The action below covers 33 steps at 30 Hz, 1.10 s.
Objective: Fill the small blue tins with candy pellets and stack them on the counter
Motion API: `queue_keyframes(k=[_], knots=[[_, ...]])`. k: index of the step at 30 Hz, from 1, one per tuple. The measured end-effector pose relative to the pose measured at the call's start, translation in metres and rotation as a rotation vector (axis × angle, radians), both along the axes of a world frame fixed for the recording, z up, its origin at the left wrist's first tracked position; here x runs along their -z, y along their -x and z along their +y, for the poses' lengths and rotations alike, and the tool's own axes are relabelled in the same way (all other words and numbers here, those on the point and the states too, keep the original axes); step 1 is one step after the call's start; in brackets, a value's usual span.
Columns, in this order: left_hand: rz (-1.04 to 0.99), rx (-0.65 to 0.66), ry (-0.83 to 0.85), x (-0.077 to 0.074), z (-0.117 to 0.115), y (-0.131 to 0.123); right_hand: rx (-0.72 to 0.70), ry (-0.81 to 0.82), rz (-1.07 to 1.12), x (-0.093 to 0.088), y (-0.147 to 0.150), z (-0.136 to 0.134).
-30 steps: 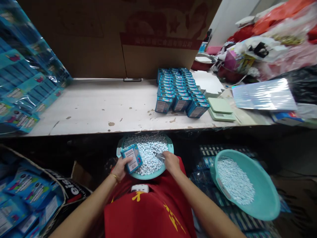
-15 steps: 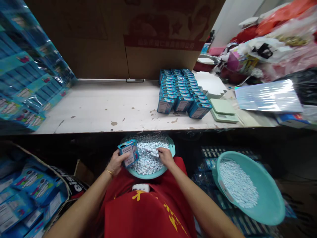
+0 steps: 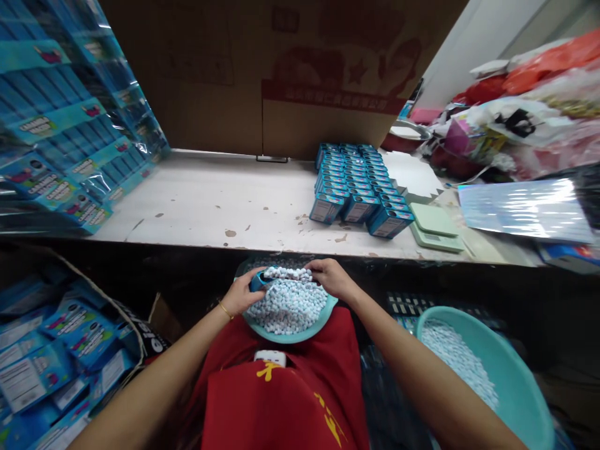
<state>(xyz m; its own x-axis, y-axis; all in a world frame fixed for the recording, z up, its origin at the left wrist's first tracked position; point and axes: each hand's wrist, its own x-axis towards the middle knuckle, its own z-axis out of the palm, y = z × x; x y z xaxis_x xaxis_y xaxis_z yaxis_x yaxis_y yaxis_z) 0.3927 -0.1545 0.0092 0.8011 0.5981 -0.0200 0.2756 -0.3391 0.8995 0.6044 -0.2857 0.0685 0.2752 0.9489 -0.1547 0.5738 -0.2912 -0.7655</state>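
A teal basin (image 3: 323, 314) heaped with small pale blue pellets (image 3: 288, 306) rests on my lap below the table edge. My left hand (image 3: 241, 294) is closed round a small blue box (image 3: 257, 280), held low against the pellets and mostly hidden. My right hand (image 3: 330, 277) is closed on the end of a scoop (image 3: 287, 273) heaped with pellets, whose other end meets the box.
On the worn white table (image 3: 206, 203), rows of blue boxes (image 3: 359, 184) stand beside a green scale (image 3: 434, 225). A cardboard wall (image 3: 281, 69) is behind. Wrapped blue packs (image 3: 56, 144) pile at left, a carton of boxes (image 3: 51, 350) lower left, a second teal basin (image 3: 487, 375) lower right.
The box in my left hand has gone from upright to low at the pellets. My right hand has lifted a scoop-load of pellets to it. The view has shifted left and down.
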Motion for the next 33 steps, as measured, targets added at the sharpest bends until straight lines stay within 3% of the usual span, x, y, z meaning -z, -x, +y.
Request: queue_keyframes(k=[6, 13, 16, 19, 22, 26, 30, 33], knots=[[0.050, 0.074, -0.169, -0.007, -0.002, -0.005, -0.194, 0.178, -0.394, -0.034, 0.003, 0.022], [0.067, 0.082, -0.226, -0.007, -0.006, -0.012, -0.324, 0.325, -0.751, -0.074, 0.045, 0.043], [0.036, 0.067, -0.216, -0.005, -0.006, -0.012, -0.327, 0.301, -0.808, -0.086, 0.053, 0.041], [-0.011, 0.032, -0.113, -0.005, -0.003, -0.005, -0.290, 0.293, -0.792, -0.089, 0.036, 0.018], [-0.062, -0.064, 0.153, -0.003, 0.000, 0.009, -0.189, 0.323, -0.718, -0.065, 0.006, -0.022], [-0.159, -0.272, 0.625, 0.011, -0.003, 0.019, 0.001, 0.453, -0.614, 0.009, -0.006, -0.062], [-0.229, -0.379, 0.869, 0.026, -0.018, 0.005, 0.071, 0.349, -0.501, 0.075, 0.029, -0.049], [-0.243, -0.408, 0.920, 0.030, -0.031, -0.011, 0.079, 0.292, -0.461, 0.097, 0.053, -0.022]])
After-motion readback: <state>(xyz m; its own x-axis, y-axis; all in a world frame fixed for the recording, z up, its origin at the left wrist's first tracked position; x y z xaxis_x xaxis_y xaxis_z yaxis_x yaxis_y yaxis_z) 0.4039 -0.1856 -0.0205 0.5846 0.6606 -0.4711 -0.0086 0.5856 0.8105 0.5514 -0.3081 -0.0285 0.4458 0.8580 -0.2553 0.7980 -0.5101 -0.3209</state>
